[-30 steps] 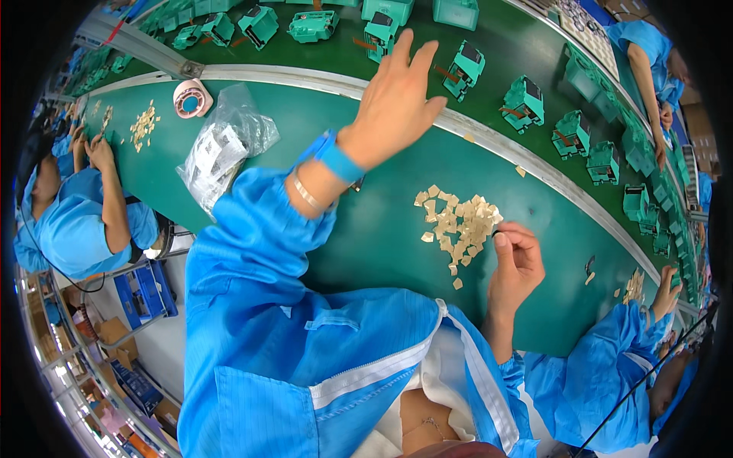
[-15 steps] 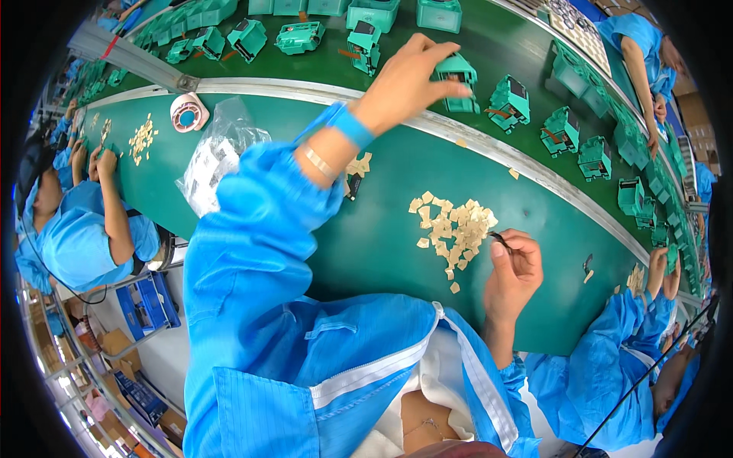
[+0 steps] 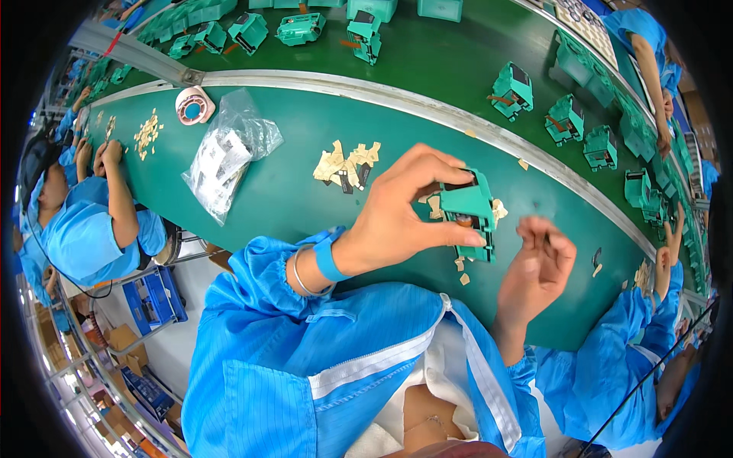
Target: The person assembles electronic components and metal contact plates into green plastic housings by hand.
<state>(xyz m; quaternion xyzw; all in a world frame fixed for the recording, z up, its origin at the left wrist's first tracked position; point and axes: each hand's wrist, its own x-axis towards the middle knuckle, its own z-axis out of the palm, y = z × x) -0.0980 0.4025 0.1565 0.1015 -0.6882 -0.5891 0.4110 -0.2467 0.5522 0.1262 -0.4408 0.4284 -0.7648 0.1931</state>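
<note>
My left hand (image 3: 408, 210) grips a green plastic housing (image 3: 472, 204) with dark parts inside, held above the table by thumb and fingers. Under and around it lies a pile of small cream paper-like pieces (image 3: 436, 206), mostly hidden by the hand and housing. To the right of the housing, apart from it, my right hand (image 3: 537, 267) is raised with curled fingers. Its fingertips are smeared, and a small dark thing between them is too blurred to name. Further left sits a second group of larger cream pieces (image 3: 330, 163) with black bits (image 3: 346, 185).
A metal rail (image 3: 305, 79) divides the green table (image 3: 282, 237) from the belt (image 3: 427, 57), where more green housings (image 3: 511, 90) stand. A clear plastic bag (image 3: 221, 164) and a pink-rimmed roll (image 3: 194, 105) lie at left. Co-workers in blue (image 3: 99, 229) sit on both sides.
My left hand has lifted a green housing off the belt and brought it over the cream pieces. My right hand has moved slightly right, away from the pile.
</note>
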